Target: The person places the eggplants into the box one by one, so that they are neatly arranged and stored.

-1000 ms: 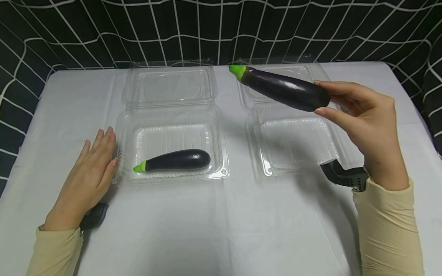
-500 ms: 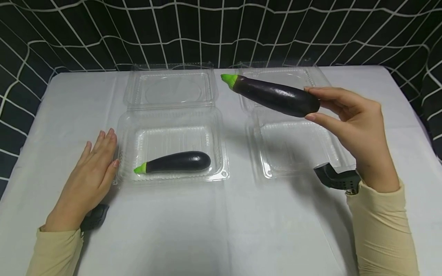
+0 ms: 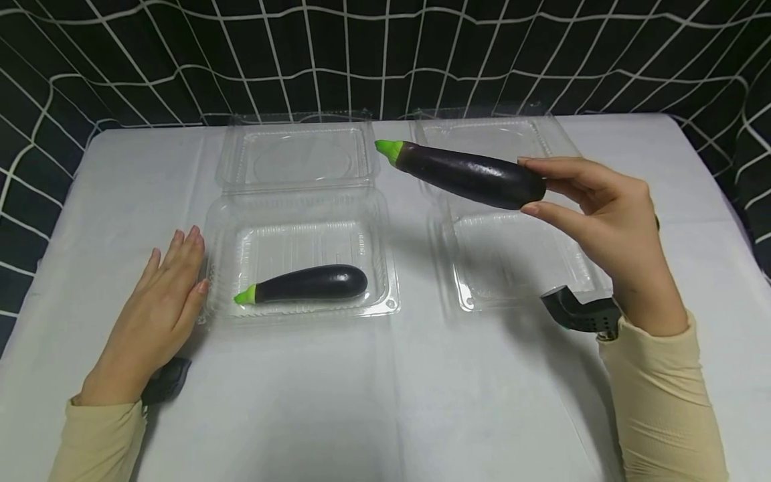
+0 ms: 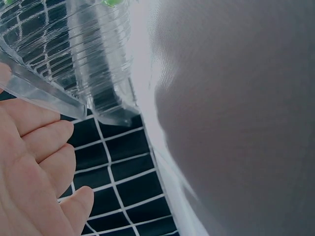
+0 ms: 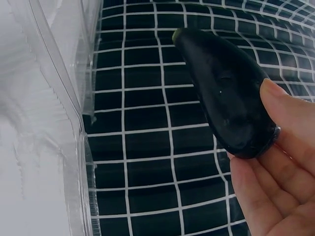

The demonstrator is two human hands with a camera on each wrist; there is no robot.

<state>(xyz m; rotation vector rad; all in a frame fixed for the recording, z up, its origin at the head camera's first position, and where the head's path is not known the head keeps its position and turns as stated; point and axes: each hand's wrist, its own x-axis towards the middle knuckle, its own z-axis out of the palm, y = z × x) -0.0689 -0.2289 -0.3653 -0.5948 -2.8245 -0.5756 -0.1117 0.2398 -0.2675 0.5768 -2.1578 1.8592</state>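
Note:
My right hand (image 3: pixel 608 221) pinches the thick end of an eggplant (image 3: pixel 470 175) between thumb and fingers, holding it in the air above the right clear plastic box. The green stem end points left and slightly up; in the right wrist view the dark eggplant (image 5: pixel 221 88) hangs from the fingertips. A second eggplant (image 3: pixel 313 282) lies in the base of the left clear plastic box (image 3: pixel 295 204), its green stem to the left. My left hand (image 3: pixel 150 314) has its fingers straight beside that box's left wall; in the left wrist view, the fingers (image 4: pixel 49 142) are at the wall.
Both boxes stand with lids folded back; the right box (image 3: pixel 512 254) is partly behind the held eggplant and hand. A white cloth (image 3: pixel 385 402) covers the table. Behind it hangs a dark cloth with a white grid (image 3: pixel 361 60).
My right hand has carried the eggplant left and slightly nearer, toward the space between the boxes. The left hand and the lying eggplant have stayed put.

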